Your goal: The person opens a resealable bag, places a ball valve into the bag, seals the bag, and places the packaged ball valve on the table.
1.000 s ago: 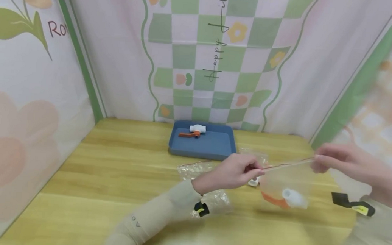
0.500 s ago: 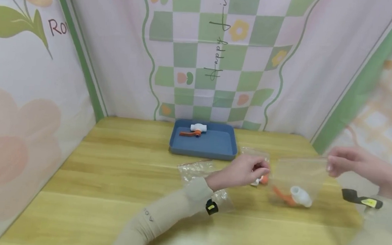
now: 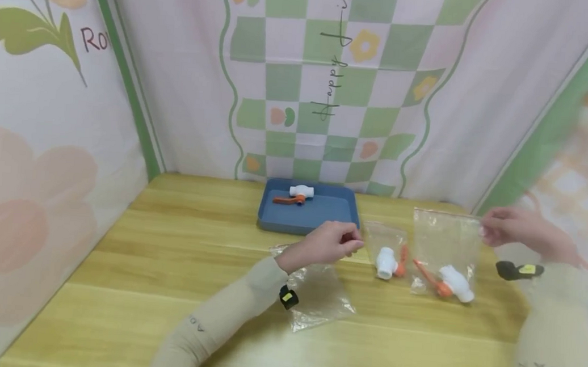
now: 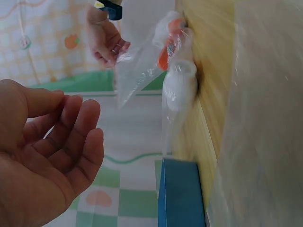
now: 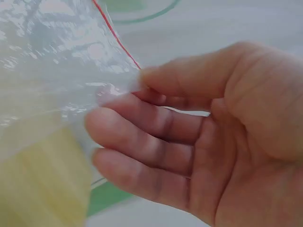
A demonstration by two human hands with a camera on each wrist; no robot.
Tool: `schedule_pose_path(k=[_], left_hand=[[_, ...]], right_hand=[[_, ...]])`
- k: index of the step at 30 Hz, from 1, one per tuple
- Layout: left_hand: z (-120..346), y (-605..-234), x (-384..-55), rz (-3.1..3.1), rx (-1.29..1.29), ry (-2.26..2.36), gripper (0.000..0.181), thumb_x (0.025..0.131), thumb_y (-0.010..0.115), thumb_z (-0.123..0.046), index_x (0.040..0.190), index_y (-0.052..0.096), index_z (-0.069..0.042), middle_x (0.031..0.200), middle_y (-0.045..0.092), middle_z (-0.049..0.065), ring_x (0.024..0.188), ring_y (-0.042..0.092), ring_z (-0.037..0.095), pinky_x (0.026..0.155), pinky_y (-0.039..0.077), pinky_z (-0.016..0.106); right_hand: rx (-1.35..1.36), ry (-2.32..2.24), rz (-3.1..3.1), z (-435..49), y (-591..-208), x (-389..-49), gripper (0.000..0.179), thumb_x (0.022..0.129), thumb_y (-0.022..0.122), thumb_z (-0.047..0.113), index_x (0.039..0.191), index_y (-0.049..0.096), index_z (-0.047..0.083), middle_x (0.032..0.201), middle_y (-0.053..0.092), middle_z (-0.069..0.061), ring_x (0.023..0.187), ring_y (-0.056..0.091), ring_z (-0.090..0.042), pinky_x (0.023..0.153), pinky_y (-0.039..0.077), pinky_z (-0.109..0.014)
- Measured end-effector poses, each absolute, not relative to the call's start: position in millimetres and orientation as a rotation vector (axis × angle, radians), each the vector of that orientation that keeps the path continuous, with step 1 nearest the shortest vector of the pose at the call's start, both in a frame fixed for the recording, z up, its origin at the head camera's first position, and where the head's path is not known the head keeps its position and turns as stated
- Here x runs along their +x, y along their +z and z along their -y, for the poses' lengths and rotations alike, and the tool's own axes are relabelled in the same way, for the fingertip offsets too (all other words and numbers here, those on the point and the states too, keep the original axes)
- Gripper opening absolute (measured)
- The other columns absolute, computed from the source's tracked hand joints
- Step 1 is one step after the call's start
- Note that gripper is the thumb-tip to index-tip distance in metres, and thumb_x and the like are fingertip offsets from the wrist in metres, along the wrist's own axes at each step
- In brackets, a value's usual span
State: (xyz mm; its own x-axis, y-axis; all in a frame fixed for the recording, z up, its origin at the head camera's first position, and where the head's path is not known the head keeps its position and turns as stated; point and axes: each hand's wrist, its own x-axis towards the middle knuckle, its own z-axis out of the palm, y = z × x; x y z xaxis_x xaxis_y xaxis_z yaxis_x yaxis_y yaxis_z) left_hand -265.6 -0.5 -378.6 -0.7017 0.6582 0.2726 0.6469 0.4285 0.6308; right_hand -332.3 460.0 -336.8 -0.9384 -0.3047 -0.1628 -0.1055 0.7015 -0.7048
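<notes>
My right hand pinches the upper right corner of a clear zip bag between thumb and forefinger; the red seal line shows in the right wrist view. Inside that bag lies a white ball valve with an orange handle. Left of it, a second clear bag holds another white ball valve. My left hand hovers near the tray's front, fingers loosely curled and holding nothing. Beneath the left forearm, partly hidden, is a flat clear bag.
A blue tray stands at the back of the wooden table, with a white ball valve with an orange handle in it. Printed curtains enclose the table at the back and sides.
My left hand has let go of the bag's left corner and moved left, away from it. The bag, still pinched by my right hand, now hangs flatter beside the second bag.
</notes>
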Motion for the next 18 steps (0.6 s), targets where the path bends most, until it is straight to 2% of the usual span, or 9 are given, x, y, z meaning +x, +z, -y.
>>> schedule_pose_path(k=[6, 12, 18], left_hand=[[17.6, -383.0, -269.9, -2.578, 1.124, 1.197, 0.017, 0.101, 0.055, -0.028, 0.098, 0.065, -0.015, 0.088, 0.07, 0.006, 0.075, 0.066, 0.014, 0.06, 0.047, 0.018], [26.9, -388.6, -275.1, -2.602, 1.13, 1.112, 0.017, 0.102, 0.054, -0.029, 0.094, 0.064, -0.017, 0.082, 0.068, 0.001, 0.065, 0.057, 0.004, 0.059, 0.046, 0.018], [41.3, -392.8, -285.9, -2.676, 1.078, 0.983, 0.022, 0.102, 0.053, -0.03, 0.095, 0.065, -0.014, 0.078, 0.062, -0.006, 0.065, 0.052, 0.006, 0.061, 0.044, 0.019]], right_hand=[[-0.192, -0.988, -2.633, -457.9, -359.4, -358.1, 0.042, 0.104, 0.047, 0.019, 0.119, 0.048, -0.02, 0.093, 0.069, -0.012, 0.077, 0.069, -0.017, 0.075, 0.06, -0.037], [-0.131, -0.931, -2.691, -444.0, -376.0, -375.2, 0.037, 0.099, 0.05, 0.015, 0.111, 0.051, -0.021, 0.085, 0.068, -0.006, 0.07, 0.067, -0.017, 0.07, 0.059, -0.037], [-0.104, -0.854, -2.723, -431.5, -391.9, -392.4, 0.03, 0.096, 0.049, 0.011, 0.106, 0.052, -0.017, 0.082, 0.063, -0.008, 0.071, 0.06, -0.018, 0.067, 0.057, -0.036]])
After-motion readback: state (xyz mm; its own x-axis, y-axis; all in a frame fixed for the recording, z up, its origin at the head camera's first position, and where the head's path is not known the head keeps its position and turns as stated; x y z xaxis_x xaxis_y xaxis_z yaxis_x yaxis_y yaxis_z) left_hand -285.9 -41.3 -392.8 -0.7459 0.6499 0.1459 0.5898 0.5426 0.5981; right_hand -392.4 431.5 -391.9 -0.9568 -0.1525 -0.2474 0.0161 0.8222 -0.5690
